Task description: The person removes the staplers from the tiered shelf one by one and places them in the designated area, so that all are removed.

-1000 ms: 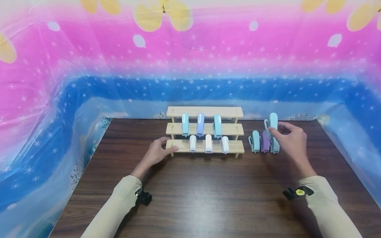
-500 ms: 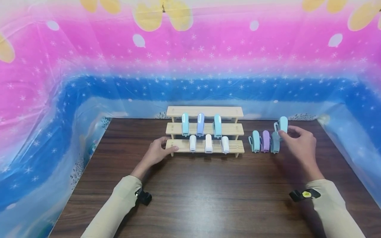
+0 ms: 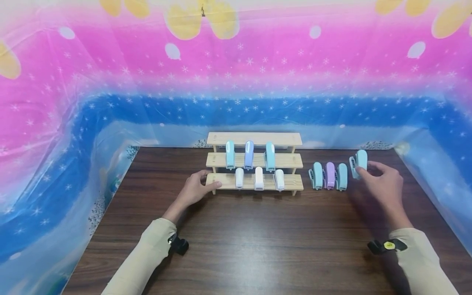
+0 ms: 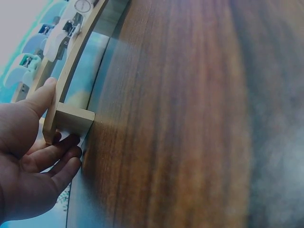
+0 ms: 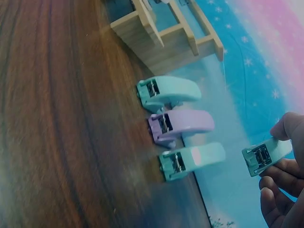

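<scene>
My left hand (image 3: 197, 186) grips the left end of a three-step wooden rack (image 3: 295, 182). In the left wrist view its thumb lies on the lowest board and its fingers curl below, beside the leg. Between thumb and fingers my right hand (image 3: 383, 186) pinches a mint-green mini stapler (image 5: 266, 156), apart from the row on the table. That row holds a teal stapler (image 3: 317, 175), a purple stapler (image 5: 187, 122) and another teal stapler (image 3: 342, 176). White staplers (image 3: 259, 179) stand on the lowest step; two teal ones and a periwinkle stapler (image 3: 248, 155) stand on the middle step.
The rack's top board (image 3: 254, 138) bears nothing. A dark wood-grain table (image 3: 236, 241) spreads out in front of the rack. Behind and at both sides hangs a pink and blue patterned cloth (image 3: 236, 82), close to the table's back edge.
My right hand has carried the mint-green stapler rightward and lower, from above the row to its right side, uncovering the right-hand teal stapler. My left hand keeps its place on the rack.
</scene>
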The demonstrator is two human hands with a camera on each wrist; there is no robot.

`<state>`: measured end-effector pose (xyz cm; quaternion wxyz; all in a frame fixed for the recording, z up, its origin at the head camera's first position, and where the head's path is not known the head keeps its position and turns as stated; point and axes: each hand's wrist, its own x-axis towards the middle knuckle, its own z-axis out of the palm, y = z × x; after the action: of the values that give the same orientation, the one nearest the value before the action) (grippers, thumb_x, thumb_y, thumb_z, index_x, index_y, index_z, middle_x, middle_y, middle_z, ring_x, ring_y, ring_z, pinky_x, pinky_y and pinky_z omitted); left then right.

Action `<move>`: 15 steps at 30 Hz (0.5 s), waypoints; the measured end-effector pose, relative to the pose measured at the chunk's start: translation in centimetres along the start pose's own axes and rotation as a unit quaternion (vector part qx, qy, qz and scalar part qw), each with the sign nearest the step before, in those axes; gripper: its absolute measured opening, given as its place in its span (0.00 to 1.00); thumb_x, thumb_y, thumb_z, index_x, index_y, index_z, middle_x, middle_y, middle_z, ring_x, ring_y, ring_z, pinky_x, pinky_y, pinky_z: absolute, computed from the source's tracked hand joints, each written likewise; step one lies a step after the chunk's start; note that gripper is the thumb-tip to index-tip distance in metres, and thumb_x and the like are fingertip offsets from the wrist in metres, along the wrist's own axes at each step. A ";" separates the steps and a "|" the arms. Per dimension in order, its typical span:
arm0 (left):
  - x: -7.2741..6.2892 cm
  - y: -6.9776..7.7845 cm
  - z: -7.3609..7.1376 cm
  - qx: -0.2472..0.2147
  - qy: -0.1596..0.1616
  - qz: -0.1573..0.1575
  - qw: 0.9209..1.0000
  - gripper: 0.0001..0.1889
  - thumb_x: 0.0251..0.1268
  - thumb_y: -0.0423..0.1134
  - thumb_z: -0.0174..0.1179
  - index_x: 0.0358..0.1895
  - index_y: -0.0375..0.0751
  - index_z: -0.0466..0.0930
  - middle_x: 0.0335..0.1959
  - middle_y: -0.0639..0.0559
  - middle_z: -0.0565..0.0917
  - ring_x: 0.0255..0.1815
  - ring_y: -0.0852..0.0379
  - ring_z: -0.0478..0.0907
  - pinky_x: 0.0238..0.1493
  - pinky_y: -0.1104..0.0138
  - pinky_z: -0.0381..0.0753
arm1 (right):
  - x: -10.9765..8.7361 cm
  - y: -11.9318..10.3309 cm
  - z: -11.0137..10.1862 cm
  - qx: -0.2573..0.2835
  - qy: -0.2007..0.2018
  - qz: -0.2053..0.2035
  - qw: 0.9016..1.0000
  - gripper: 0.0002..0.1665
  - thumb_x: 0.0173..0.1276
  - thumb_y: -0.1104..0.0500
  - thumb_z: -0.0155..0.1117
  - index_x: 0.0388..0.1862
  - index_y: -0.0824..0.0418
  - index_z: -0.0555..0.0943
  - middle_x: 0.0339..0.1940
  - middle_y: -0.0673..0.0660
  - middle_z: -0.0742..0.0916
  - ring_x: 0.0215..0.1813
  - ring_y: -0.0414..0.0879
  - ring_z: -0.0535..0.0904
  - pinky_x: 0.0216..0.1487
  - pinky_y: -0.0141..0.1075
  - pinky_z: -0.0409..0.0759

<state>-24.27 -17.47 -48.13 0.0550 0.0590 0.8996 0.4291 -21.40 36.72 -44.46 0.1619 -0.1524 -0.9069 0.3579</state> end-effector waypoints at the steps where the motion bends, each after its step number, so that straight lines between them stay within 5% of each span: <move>1: 0.0 0.0 0.0 0.001 0.000 0.001 1.000 0.35 0.67 0.55 0.69 0.67 0.33 0.74 0.57 0.38 0.84 0.54 0.46 0.82 0.53 0.52 0.80 | 0.0 0.1 -0.1 0.000 -0.001 0.004 1.000 0.42 0.68 0.34 0.65 0.68 0.65 0.79 0.64 0.70 0.82 0.67 0.63 0.74 0.65 0.58 0.69; 15: 0.0 0.0 0.0 -0.001 0.000 -0.006 1.000 0.37 0.67 0.55 0.69 0.70 0.32 0.72 0.60 0.37 0.83 0.58 0.43 0.81 0.57 0.50 0.79 | 0.2 1.7 0.5 -0.016 -0.016 0.020 1.000 0.42 0.70 0.35 0.63 0.68 0.67 0.77 0.64 0.73 0.81 0.68 0.68 0.72 0.66 0.62 0.67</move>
<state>-24.31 -17.45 -48.17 0.0577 0.0537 0.8996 0.4295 -21.52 37.69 -46.01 0.1378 -0.1672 -0.9118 0.3488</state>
